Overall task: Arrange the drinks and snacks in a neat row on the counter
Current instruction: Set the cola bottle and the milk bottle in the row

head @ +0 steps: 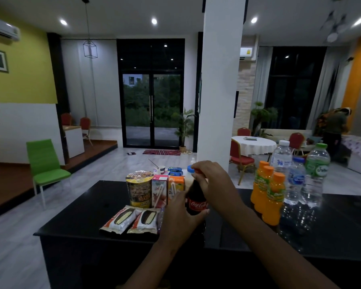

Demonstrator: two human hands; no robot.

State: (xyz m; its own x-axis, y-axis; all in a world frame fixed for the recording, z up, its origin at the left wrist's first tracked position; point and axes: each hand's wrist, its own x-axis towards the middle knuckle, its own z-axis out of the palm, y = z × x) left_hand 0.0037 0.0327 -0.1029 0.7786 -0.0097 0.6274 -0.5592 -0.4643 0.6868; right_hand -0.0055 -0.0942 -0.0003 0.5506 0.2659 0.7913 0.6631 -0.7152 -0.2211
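Both hands are clamped on 1 cola bottle point(197, 202), which stands upright near the middle of the black tabletop point(88, 209). The left hand point(180, 213) wraps the lower body of the bottle, thumb across the red label. The right hand point(214, 182) closes over the top of the bottle, covering the neck; a red cap edge shows under the fingers.

Items to the left of the cola bottle:
- 1 noodle cup point(138, 188), upright, at the left end of the back group.
- 1 red drink carton point(159, 189), touching the noodle cup, with a straw on its face.
- 1 orange drink carton point(176, 187), just beside the red carton and partly hidden by the left hand.
- 2 wrapped snack bars point(131, 220), lying flat side by side in front of the cup and cartons.

A blue bottle cap point(190, 169) is visible behind the right hand; the bottle under it is mostly hidden.

Items to the right of the cola bottle, well apart from it:
- 3 orange juice bottles point(267, 195), upright, in a tight cluster.
- 3 water bottles point(300, 176), upright, just behind and to the right of the juice bottles; caps are white, blue and green.

Beyond the tabletop, a white pillar point(219, 90) and a green chair point(48, 167) stand on the floor.
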